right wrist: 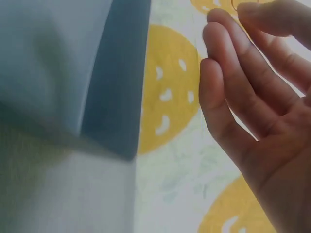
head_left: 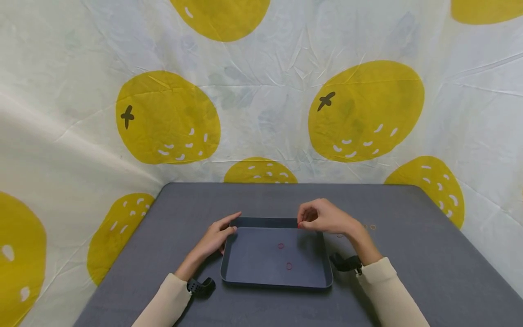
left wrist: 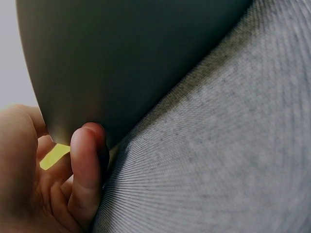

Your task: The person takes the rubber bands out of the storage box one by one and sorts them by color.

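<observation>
A shallow dark grey tray lies on the table, its outer wall filling much of the left wrist view. My left hand grips its far left corner, one finger stretched along the rim and others outside the wall. Over the far right part of the tray, my right hand pinches a thin red rubber band between thumb and index finger; the other fingers are loosely bent. Inside the tray lie two red bands, one farther back and one nearer the front.
Right of the tray, a few thin orange-looking bands lie on the grey tabletop, partly hidden by my right wrist. A white curtain with yellow fruit prints hangs behind and beside the table. Black straps sit on both wrists.
</observation>
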Demonstrator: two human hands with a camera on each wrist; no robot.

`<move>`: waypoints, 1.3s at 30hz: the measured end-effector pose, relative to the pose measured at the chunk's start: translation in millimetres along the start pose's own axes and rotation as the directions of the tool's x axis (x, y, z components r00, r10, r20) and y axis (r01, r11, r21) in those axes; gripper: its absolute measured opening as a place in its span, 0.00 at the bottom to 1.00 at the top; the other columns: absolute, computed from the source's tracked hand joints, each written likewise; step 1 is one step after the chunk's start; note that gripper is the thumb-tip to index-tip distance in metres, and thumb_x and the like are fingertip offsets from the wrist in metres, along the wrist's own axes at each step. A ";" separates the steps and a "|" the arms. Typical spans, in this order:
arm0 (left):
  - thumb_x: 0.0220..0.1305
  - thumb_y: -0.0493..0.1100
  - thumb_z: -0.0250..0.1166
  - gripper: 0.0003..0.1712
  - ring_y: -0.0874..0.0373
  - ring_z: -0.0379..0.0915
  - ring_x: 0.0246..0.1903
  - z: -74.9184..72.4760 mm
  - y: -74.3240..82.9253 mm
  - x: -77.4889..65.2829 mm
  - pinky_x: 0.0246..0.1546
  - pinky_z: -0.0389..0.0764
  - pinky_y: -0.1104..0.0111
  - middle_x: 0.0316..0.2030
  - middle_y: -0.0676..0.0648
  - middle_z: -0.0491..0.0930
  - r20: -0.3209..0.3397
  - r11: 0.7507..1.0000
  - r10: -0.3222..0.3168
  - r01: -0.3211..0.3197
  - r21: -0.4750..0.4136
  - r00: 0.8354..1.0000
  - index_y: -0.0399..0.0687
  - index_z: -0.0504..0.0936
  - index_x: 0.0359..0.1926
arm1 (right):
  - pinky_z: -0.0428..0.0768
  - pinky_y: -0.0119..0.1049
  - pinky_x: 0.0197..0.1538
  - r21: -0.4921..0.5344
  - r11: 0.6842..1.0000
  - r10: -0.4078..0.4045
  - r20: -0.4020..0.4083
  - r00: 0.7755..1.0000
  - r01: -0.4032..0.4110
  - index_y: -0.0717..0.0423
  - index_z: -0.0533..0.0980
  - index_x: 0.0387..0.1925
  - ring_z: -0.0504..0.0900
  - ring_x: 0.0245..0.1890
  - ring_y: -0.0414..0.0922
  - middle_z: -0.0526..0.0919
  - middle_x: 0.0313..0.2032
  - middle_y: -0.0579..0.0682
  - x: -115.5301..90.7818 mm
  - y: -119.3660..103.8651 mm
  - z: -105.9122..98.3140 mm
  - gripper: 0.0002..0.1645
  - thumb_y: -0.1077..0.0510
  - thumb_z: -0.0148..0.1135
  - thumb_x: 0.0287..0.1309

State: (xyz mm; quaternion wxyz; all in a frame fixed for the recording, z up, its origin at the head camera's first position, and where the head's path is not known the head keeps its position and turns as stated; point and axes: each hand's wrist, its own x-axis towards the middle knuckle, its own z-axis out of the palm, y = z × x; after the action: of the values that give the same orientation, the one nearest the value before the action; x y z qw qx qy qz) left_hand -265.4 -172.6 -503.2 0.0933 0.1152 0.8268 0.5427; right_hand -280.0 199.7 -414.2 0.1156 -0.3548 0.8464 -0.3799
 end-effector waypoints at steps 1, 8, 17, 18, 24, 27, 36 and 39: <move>0.78 0.40 0.56 0.31 0.57 0.66 0.10 0.2 -0.6 0.5 0.13 0.78 0.62 0.32 0.30 0.73 0.000 1.000 0.005 -0.005 0.005 1.000 0.55 0.66 0.79 | 0.83 0.35 0.36 0.001 1.000 0.005 -0.011 1.000 -0.005 0.50 0.84 0.34 0.85 0.31 0.42 0.88 0.33 0.44 -3.4 0.9 -2.1 0.04 0.60 0.66 0.67; 0.78 0.41 0.57 0.31 0.55 0.65 0.09 -0.6 -9.5 4.5 0.13 0.79 0.61 0.30 0.34 0.74 -0.007 1.000 -0.003 0.003 0.007 1.000 0.56 0.66 0.78 | 0.82 0.37 0.28 0.000 0.997 0.075 -0.065 0.995 -0.075 0.53 0.83 0.35 0.86 0.30 0.45 0.90 0.36 0.50 -32.9 9.8 -18.7 0.04 0.58 0.68 0.67; 0.78 0.46 0.58 0.30 0.57 0.65 0.09 0.0 -20.0 7.3 0.13 0.80 0.59 0.31 0.38 0.75 -0.017 0.999 0.003 -0.003 0.033 1.000 0.64 0.66 0.78 | 0.80 0.32 0.34 -0.058 0.989 0.127 -0.159 0.979 -0.138 0.52 0.84 0.36 0.86 0.33 0.35 0.90 0.36 0.45 -74.2 29.5 -40.6 0.03 0.57 0.70 0.65; 0.78 0.46 0.58 0.30 0.57 0.65 0.09 0.2 -20.6 7.5 0.13 0.80 0.59 0.31 0.39 0.76 -0.019 0.999 0.010 -0.009 0.032 1.000 0.65 0.67 0.78 | 0.80 0.32 0.34 -0.066 0.986 0.138 -0.172 0.975 -0.151 0.53 0.85 0.36 0.85 0.32 0.35 0.90 0.35 0.45 -78.8 33.0 -42.5 0.03 0.57 0.70 0.65; 0.78 0.48 0.59 0.30 0.57 0.65 0.09 1.2 -21.5 8.6 0.14 0.81 0.58 0.33 0.40 0.76 -0.023 0.999 0.024 -0.023 0.031 0.999 0.68 0.68 0.77 | 0.81 0.34 0.32 -0.091 0.970 0.199 -0.234 0.952 -0.225 0.53 0.85 0.36 0.84 0.29 0.36 0.89 0.32 0.43 -99.3 52.0 -52.0 0.04 0.56 0.70 0.65; 0.77 0.48 0.59 0.30 0.57 0.66 0.09 2.2 -21.5 8.7 0.14 0.81 0.58 0.33 0.41 0.76 -0.028 0.999 0.019 -0.019 0.030 0.999 0.68 0.68 0.77 | 0.80 0.34 0.31 -0.093 0.969 0.202 -0.241 0.949 -0.229 0.54 0.85 0.36 0.83 0.29 0.35 0.89 0.32 0.45 -105.0 57.6 -56.4 0.05 0.56 0.69 0.66; 0.77 0.47 0.59 0.30 0.56 0.67 0.10 2.7 -21.3 6.9 0.13 0.80 0.59 0.36 0.38 0.78 -0.029 1.000 0.008 -0.008 0.015 1.000 0.67 0.69 0.76 | 0.78 0.32 0.31 -0.094 0.958 0.246 -0.218 0.944 -0.272 0.60 0.86 0.38 0.83 0.29 0.39 0.90 0.35 0.55 -111.0 78.1 -55.7 0.08 0.58 0.67 0.67; 0.77 0.48 0.59 0.30 0.56 0.67 0.10 3.2 -21.0 5.7 0.13 0.80 0.59 0.35 0.39 0.77 -0.029 1.000 0.005 -0.005 0.014 1.000 0.67 0.69 0.76 | 0.77 0.31 0.30 -0.104 0.953 0.257 -0.210 0.943 -0.283 0.62 0.86 0.38 0.82 0.28 0.40 0.90 0.35 0.55 -109.3 87.4 -52.1 0.07 0.61 0.68 0.65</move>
State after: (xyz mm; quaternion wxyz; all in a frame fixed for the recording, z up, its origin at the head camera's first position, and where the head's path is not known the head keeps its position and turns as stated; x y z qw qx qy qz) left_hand -271.8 -176.2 -524.0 0.0792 0.1100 0.8316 0.5386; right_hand -270.2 344.3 -450.0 0.0596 -0.2032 0.9178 -0.3359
